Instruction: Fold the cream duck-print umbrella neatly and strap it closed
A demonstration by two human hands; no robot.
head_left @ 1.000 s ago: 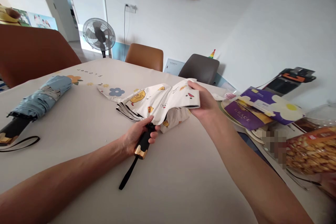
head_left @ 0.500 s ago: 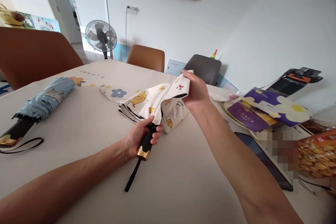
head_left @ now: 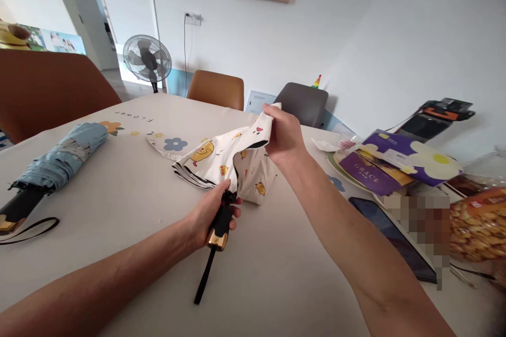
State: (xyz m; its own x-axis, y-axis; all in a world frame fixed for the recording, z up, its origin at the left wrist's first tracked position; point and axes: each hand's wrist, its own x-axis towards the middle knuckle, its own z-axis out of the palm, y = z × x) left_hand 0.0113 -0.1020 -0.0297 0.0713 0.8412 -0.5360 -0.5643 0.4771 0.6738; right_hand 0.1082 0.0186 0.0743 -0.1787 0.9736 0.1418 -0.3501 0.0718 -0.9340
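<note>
White umbrella (head_left: 219,152) stretches between left grip (head_left: 209,216), clasping handle (head_left: 223,220), and right grip (head_left: 286,136), pinching canopy (head_left: 253,136).

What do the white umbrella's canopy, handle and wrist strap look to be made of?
Canopy: thin matte fabric, probably synthetic; it drapes in soft folds.
Handle: likely plastic or rubber, from its dull black look; its gold end cap shines like metal, though plating is possible.
Wrist strap: probably nylon webbing, a flat narrow band; weave too small to see.
</note>
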